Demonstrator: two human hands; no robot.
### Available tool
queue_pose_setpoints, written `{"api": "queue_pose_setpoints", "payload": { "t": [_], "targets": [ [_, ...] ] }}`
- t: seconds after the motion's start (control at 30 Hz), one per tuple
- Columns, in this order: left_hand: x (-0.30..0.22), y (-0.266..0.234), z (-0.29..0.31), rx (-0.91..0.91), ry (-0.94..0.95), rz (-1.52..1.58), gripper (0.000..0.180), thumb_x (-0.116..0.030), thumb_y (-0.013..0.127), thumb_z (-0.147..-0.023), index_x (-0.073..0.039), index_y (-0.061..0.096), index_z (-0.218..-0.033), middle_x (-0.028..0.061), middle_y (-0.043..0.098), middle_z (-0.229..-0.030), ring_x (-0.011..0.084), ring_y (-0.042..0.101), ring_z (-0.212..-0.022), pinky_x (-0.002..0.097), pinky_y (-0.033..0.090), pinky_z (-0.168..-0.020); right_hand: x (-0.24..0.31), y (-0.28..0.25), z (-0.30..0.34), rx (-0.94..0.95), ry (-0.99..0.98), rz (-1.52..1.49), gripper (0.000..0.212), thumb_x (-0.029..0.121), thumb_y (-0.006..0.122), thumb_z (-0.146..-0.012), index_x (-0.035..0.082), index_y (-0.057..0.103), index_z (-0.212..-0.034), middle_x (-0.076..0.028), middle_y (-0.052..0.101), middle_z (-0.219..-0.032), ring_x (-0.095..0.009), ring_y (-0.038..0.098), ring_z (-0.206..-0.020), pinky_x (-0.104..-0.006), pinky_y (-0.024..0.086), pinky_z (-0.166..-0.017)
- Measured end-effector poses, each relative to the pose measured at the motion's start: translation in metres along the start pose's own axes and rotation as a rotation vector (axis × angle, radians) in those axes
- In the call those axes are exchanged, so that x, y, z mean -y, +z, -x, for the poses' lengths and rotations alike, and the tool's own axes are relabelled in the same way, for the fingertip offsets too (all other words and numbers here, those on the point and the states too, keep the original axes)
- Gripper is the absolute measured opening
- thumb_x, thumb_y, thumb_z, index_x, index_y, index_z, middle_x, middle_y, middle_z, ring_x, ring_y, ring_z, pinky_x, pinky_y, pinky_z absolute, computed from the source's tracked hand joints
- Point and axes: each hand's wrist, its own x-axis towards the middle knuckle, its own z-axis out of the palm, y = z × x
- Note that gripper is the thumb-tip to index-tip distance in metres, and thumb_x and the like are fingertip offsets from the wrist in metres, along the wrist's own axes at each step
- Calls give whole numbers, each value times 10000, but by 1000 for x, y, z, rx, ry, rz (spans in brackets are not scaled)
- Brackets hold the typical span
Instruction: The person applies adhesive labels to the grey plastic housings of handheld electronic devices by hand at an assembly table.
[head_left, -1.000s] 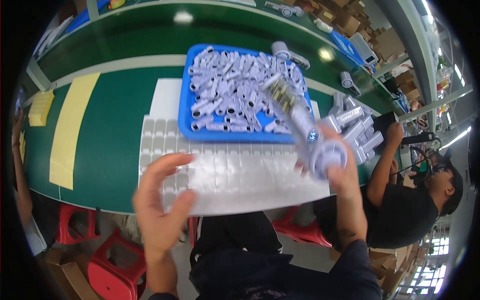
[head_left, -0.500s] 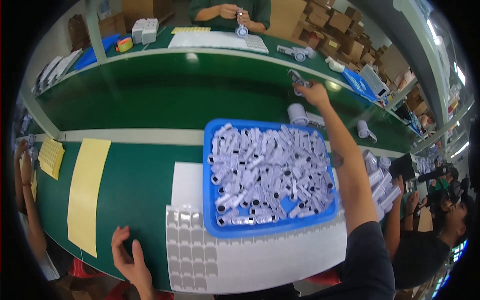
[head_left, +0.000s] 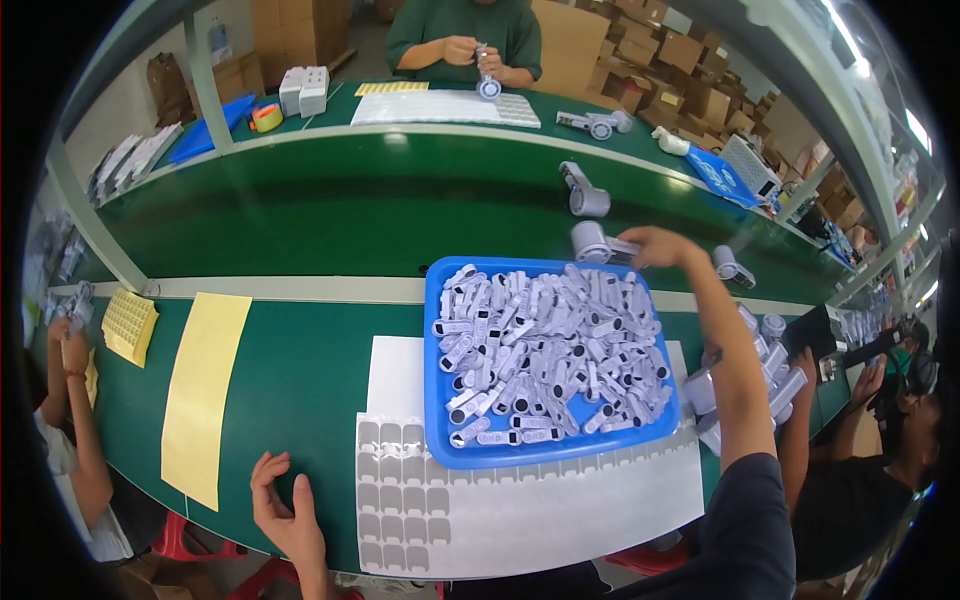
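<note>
My left hand (head_left: 287, 508) hovers over the green table's near edge with curved, parted fingers, holding nothing. My right arm reaches past the blue tray (head_left: 434, 360) to the green strip behind it. There my right hand (head_left: 660, 247) closes on the handle end of a pale lavender handheld device (head_left: 592, 242) with a drum-shaped head. Its fingertips partly cover the handle. A second such device (head_left: 589, 201) lies just beyond, its handle pointing away. The tray holds many small lavender handle-shaped parts (head_left: 540, 350) with dark ends.
Under the tray lies a white sheet with grey stickers (head_left: 403, 500). A yellow sheet (head_left: 205, 400) and a yellow sticker stack (head_left: 130, 325) are at left. Another device (head_left: 733, 267) lies right of my hand. Co-workers sit left, right and opposite, one handling a device (head_left: 488, 85).
My right hand has let go of the farther device, which now lies on the green strip. It has moved nearer, onto the handle of the other device. The view has shifted slightly.
</note>
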Motion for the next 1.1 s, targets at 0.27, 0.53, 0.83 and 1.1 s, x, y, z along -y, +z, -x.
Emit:
{"api": "queue_pose_setpoints", "payload": {
  "t": [0.27, 0.53, 0.83, 1.1],
  "targets": [
    [9, 9, 1, 8, 88, -60, 158, 31, 648, -841, -12, 624, -991, 126, 639, -1112, 291, 543, -1199, 391, 387, -1045, 47, -21, 65, -537, -204, 83, 496, 314, 816, -748, 13, 666, -1113, -174, 683, -960, -318, 653, -887, -380, 515, -837],
    [-128, 62, 19, 336, 530, 23, 612, -40, 796, -686, -56, 560, -1250, 147, 571, -1289, 311, 530, -1214, 404, 398, -1055, 145, 16, 198, -176, -331, -366, 426, 410, 602, -960, 3, 671, -1066, -26, 655, -821, -96, 617, -730, -243, 512, -642],
    [-142, 95, 49, 700, 493, 71, 542, -99, 861, -607, -54, 650, -1104, 129, 613, -1114, 294, 615, -1048, 364, 494, -907, 190, 103, 215, 19, -477, -325, 331, 356, 576, -962, 73, 703, -1075, -78, 694, -825, -226, 662, -790, -354, 529, -730],
    [-121, 76, 85, 765, 401, 54, 472, -137, 865, -635, -48, 661, -1051, 119, 638, -1060, 298, 637, -993, 370, 512, -882, 172, 151, 158, -492, -683, 362, 289, 127, 697, -767, 108, 668, -1054, -67, 605, -1128, -283, 558, -1099, -409, 502, -879]
  ]
}}
